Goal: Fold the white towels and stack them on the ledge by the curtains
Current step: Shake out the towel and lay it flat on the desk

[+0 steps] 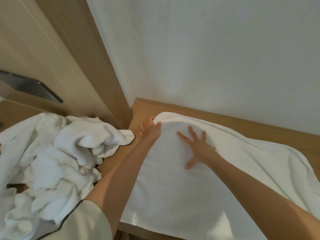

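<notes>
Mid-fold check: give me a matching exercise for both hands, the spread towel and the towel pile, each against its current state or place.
Column 1:
1. left hand
2. right hand
3. spread towel
4. towel pile

Column 2:
A. crumpled, off to the left
B. lies flat on the spread towel, fingers splayed
C. grips the spread towel's far corner
D. laid out on the wooden surface

Pairs: 1-C, 2-B, 3-D, 4-A

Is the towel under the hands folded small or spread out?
Spread out: the towel lies wide across the wooden top, right hand flat on it, left hand gripping its corner.
</notes>
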The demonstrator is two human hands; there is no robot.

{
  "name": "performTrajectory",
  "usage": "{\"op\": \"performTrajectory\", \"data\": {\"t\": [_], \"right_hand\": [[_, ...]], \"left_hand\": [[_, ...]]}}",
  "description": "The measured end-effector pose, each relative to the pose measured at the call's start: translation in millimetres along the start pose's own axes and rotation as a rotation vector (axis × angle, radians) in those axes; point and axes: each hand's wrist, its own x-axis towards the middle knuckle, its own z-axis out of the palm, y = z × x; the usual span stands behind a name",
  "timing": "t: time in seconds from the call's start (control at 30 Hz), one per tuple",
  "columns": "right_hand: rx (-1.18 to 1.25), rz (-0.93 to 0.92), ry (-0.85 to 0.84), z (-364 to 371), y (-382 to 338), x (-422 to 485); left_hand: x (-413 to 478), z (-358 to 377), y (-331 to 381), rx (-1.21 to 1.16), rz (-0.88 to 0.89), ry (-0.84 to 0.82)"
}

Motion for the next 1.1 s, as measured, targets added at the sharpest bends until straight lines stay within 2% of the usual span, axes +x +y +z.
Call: {"op": "performTrajectory", "data": {"t": [0.1, 0.2, 0.33, 0.4, 0.53, 0.63, 0.73, 0.77, 0.8, 0.9, 0.97, 1.1], "right_hand": [[0.012, 0.004, -0.014, -2, -2, -1], [0.017, 0.0, -0.007, -1, 0, -2], [0.025, -0.005, -0.004, 0, 1, 0], [0.028, -0.002, -0.007, 0, 1, 1], [0.013, 0.005, -0.007, 2, 2, 2], [0.007, 0.005, -0.003, 2, 2, 3], [0.01, 0.003, -0.001, 1, 2, 1], [0.009, -0.001, 0.0, 1, 2, 1], [0.008, -0.004, 0.002, 1, 2, 1], [0.002, -0.003, 0.009, 2, 3, 2], [-0.006, -0.007, 0.012, 3, 3, 3], [0.002, -0.027, 0.037, 7, 7, 7]], "left_hand": [[2, 3, 2, -0.036, 0.028, -0.061], [3, -3, 3, -0.204, 0.159, 0.028], [5, -13, 4, -0.165, 0.351, 0.06], [11, -14, -1, -0.174, 0.362, 0.097], [19, -9, -12, -0.156, 0.247, 0.211], [13, -13, -15, -0.151, 0.359, 0.266], [6, -16, -17, 0.142, 0.596, 0.343], [5, -14, -19, 0.239, 0.634, 0.322], [3, -10, -21, 0.303, 0.644, 0.303], [-3, 8, -23, 0.254, 0.593, 0.235], [-5, 20, -28, 0.416, 0.598, 0.17], [-1, 24, -35, 0.487, 0.564, 0.158]]}}
